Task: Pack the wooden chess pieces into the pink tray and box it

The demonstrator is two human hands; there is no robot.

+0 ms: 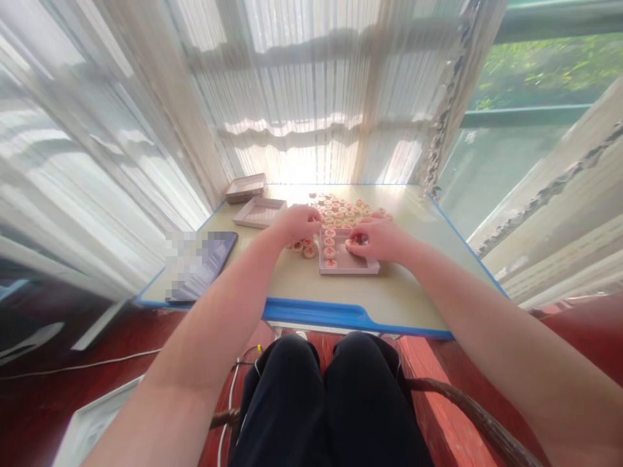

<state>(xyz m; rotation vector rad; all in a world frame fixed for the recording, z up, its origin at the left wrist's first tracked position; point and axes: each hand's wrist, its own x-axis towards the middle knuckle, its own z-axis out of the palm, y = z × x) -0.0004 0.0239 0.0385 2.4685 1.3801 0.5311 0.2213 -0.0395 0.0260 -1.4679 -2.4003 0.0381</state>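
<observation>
A shallow pale box (349,270) lies on the table with a column of round Chinese chess pieces (329,252) along its left side. Over the box's right half, my right hand (372,237) pinches a Chinese chess piece (350,244) between thumb and fingers, low inside the box. My left hand (298,224) is at the back left corner of the box, fingers curled together; whatever they hold is hidden. Behind the box spreads a heap of loose pieces (337,209), most with red characters. A few more pieces (309,251) sit left of the box, below my left hand.
An open shallow tray (260,213) lies at the back left, in front of stacked trays (246,187). A dark tablet-like object (207,263), partly pixelated, rests on the table's left. The table (413,295) has a blue edge; curtains (302,84) hang behind it.
</observation>
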